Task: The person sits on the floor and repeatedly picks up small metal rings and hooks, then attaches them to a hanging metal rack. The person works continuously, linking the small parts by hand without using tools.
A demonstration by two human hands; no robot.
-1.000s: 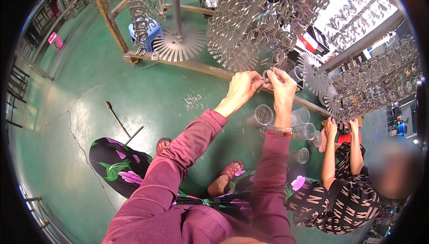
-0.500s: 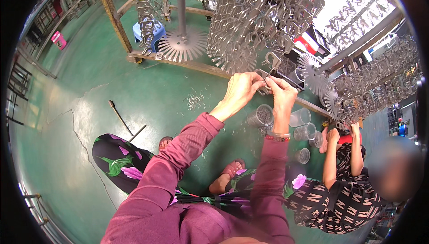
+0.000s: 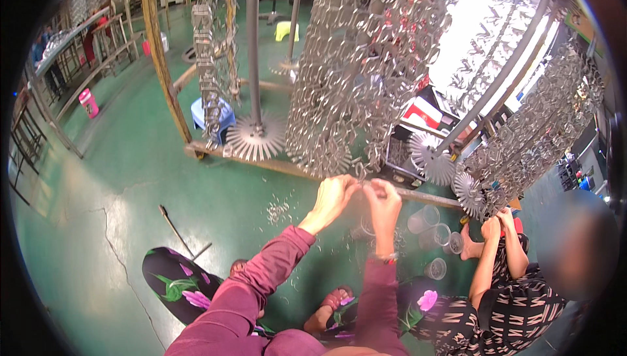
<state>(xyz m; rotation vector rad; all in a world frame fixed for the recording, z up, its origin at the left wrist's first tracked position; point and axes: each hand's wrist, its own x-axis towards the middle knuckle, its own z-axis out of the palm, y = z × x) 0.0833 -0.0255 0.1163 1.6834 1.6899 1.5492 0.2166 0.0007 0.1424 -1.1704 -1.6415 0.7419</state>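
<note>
metal link [image 3: 360, 172], small and blurred, is showing at the foot of the hanging chains [image 3: 366, 75], where the person's left hand [image 3: 334, 199] and right hand [image 3: 385, 203] are pinching it in a narrow grip; clear cups [image 3: 423, 220] are sitting on the green floor [image 3: 124, 176] near the right hand.

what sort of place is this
Most likely a small metalwork workshop or factory: dense strands of metal links hang in rows, clear plastic cups are on the green floor, and a co-worker's hands are near another bunch.
</note>
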